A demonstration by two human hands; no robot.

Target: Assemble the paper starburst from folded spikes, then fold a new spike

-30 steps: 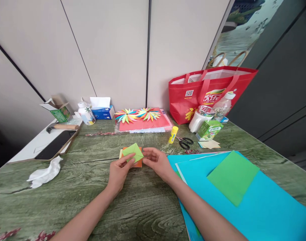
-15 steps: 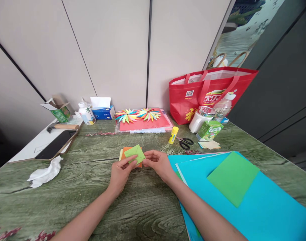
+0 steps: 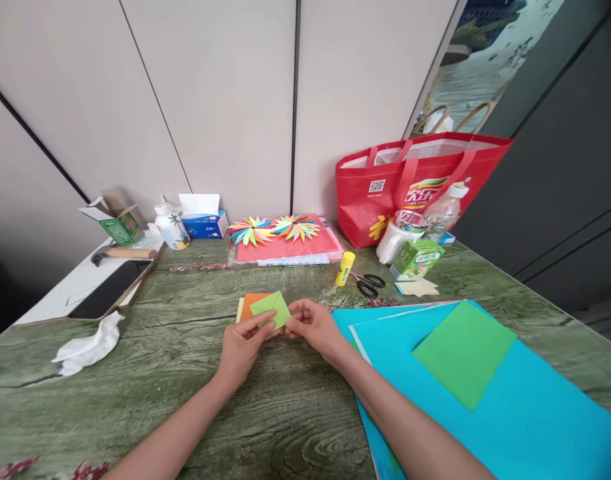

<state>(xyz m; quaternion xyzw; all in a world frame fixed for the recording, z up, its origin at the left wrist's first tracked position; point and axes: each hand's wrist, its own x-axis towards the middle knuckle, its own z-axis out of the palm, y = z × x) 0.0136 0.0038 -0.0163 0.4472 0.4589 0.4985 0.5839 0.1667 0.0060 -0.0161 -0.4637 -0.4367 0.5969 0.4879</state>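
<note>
A small light-green folded paper (image 3: 271, 308) with crease lines is held just above the table in front of me. My left hand (image 3: 241, 343) pinches its lower left edge between thumb and fingers. At its right corner, my right hand (image 3: 313, 328) has thumb and fingertips closed on the paper. Beneath and behind it lies a small stack of orange paper (image 3: 252, 303), with a pale yellow edge showing at the left. The green paper and my fingers partly cover that stack.
Blue sheets (image 3: 435, 373) with a green square (image 3: 466, 353) on top lie at right. Beyond stand a glue stick (image 3: 345, 269), scissors (image 3: 368, 285), a green box (image 3: 416, 259) and a red bag (image 3: 360, 207). Two paper stars (image 3: 253, 231) rest at back; a crumpled tissue (image 3: 89, 343) lies left.
The light-green paper has turned slightly in my fingers and sits a little lower. Both hands keep nearly the same place and grip. The view has shifted slightly.
</note>
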